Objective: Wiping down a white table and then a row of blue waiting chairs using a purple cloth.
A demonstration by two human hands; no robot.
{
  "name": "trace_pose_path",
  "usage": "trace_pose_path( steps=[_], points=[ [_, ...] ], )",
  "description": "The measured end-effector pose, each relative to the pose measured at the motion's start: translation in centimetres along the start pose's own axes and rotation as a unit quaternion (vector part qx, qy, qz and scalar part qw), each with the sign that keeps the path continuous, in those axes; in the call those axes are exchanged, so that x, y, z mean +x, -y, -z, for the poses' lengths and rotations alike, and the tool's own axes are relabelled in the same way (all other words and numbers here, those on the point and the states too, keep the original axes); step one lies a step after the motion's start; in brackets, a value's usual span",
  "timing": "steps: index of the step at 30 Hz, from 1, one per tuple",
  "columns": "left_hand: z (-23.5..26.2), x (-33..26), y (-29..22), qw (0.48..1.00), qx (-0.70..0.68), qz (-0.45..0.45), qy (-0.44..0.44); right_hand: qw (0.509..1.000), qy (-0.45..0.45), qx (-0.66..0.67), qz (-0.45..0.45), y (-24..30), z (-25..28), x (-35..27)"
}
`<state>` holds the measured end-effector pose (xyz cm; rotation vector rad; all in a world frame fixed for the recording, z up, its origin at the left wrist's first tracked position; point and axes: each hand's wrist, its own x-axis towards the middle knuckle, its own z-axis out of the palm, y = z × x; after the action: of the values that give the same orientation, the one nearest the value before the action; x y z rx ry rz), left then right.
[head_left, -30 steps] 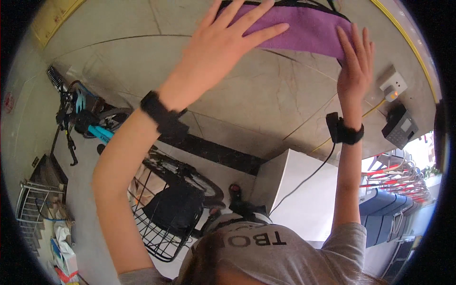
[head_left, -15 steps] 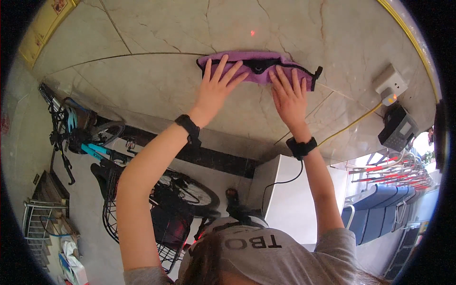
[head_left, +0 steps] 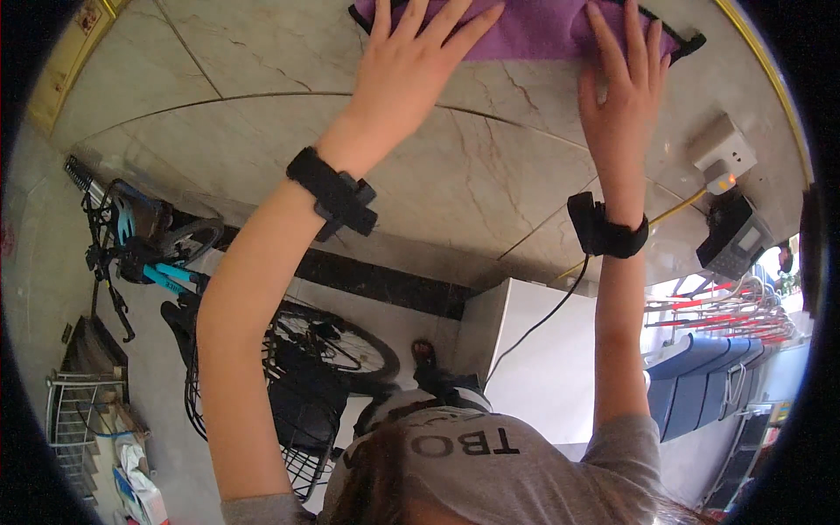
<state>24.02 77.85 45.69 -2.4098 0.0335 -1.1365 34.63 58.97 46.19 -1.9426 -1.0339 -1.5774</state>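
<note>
A purple cloth item with black edging (head_left: 538,37) lies on a marble-patterned surface at the top of the view, and its far part is cut off by the picture's edge. My left hand (head_left: 396,80) rests on its left part with fingers spread and flat. On its right part lie the outstretched fingers of my right hand (head_left: 624,98), also spread. Neither hand grips the cloth. Each of my wrists wears a black strap, and a cable runs down from the right one.
The surface (head_left: 271,57) has a wall socket (head_left: 724,149) with a plugged-in yellow cord and a dark keypad device (head_left: 739,238) at right. Below stand a white cabinet (head_left: 547,350), a bicycle (head_left: 341,350) and a row of blue seats (head_left: 691,394).
Both hands and the purple cloth have moved away from me, toward the top of the view. My right hand has also shifted right, and the cloth's black-trimmed middle is now out of sight.
</note>
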Motion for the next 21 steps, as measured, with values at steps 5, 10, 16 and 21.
trace_pose_path(
  steps=[5, 10, 16, 21],
  points=[
    [-3.9, -6.1, -0.9, 0.997, -0.044, -0.028, 0.048, 0.994, 0.102, -0.005, 0.032, 0.1, -1.3, -6.8],
    [-6.6, -12.3, -3.8, 0.98, -0.057, -0.061, 0.178, 0.98, 0.198, 0.01, 0.015, 1.8, -2.4, -14.8],
    [-9.5, -18.8, -7.4, 0.946, -0.109, -0.06, 0.298, 0.951, 0.306, 0.024, 0.038, 3.3, -3.1, -21.4],
    [-10.7, -23.1, -9.9, 0.881, -0.182, -0.012, 0.436, 0.936, 0.347, 0.024, 0.055, 4.3, -4.2, -26.2]
  ],
)
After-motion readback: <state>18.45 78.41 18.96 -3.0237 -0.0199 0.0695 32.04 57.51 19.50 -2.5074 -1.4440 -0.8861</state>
